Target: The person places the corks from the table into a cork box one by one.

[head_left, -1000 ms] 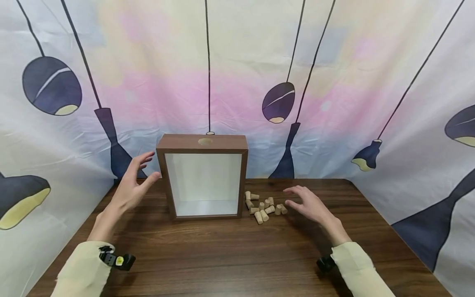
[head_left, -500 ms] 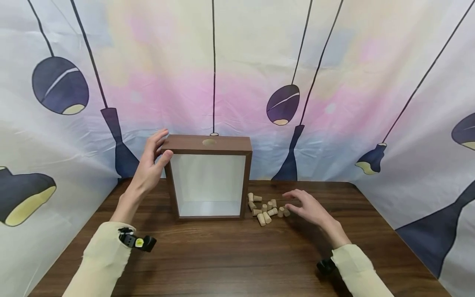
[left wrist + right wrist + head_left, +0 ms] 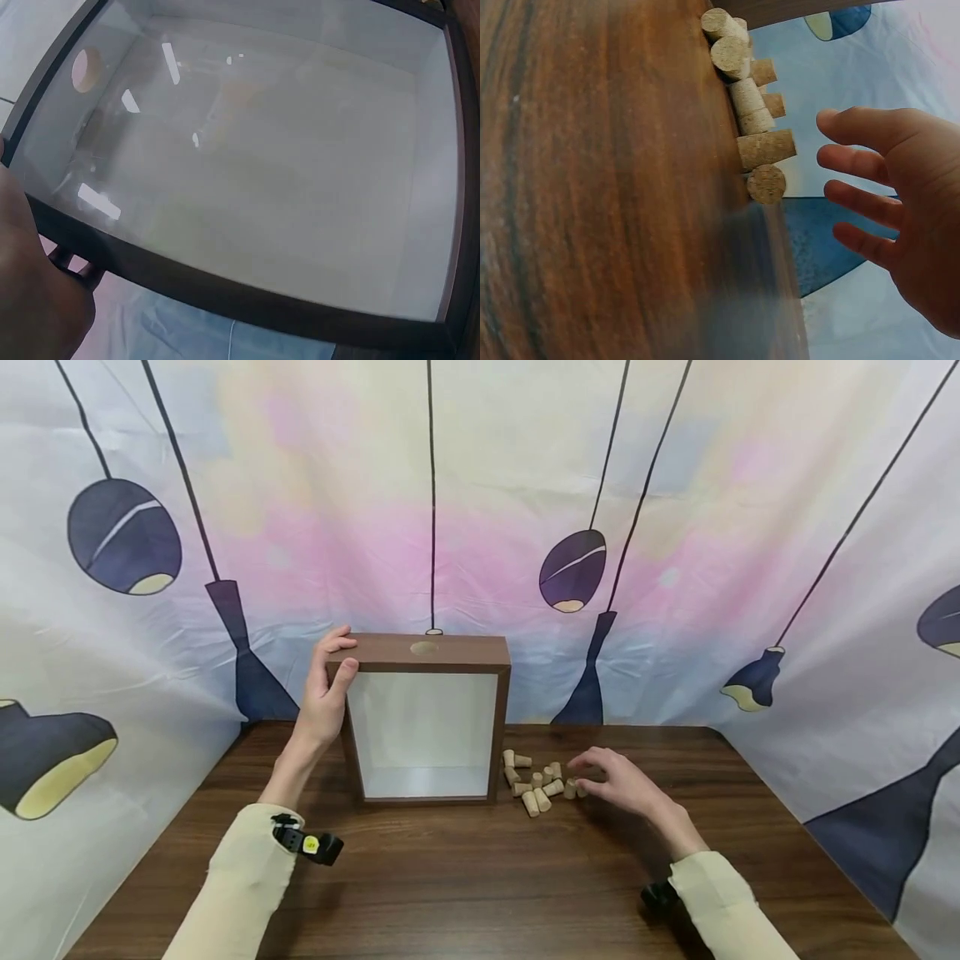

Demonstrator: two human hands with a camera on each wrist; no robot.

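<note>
A brown wooden shadow box (image 3: 465, 649) with a clear front and white inside stands upright on the table. A round hole (image 3: 424, 648) sits in its top. My left hand (image 3: 325, 697) grips the upper left corner, thumb at the front edge and fingers over the top and side. In the left wrist view that hand (image 3: 37, 292) is at the dark frame (image 3: 225, 289). Several cork stoppers (image 3: 531, 803) lie in a loose group to the right of the box. My right hand (image 3: 628, 787) hovers at their right side, fingers loosely bent; the right wrist view shows the fingers apart from the corks (image 3: 767, 150).
The dark wood table (image 3: 450, 877) reaches back to a printed curtain (image 3: 495, 485) close behind the box. A cork or two at the right end of the group (image 3: 570, 789) is partly covered by my right thumb in the head view.
My left hand has moved right onto the box's upper left corner and taken hold of it. My right hand has come slightly closer to the corks, its fingers bending a little more.
</note>
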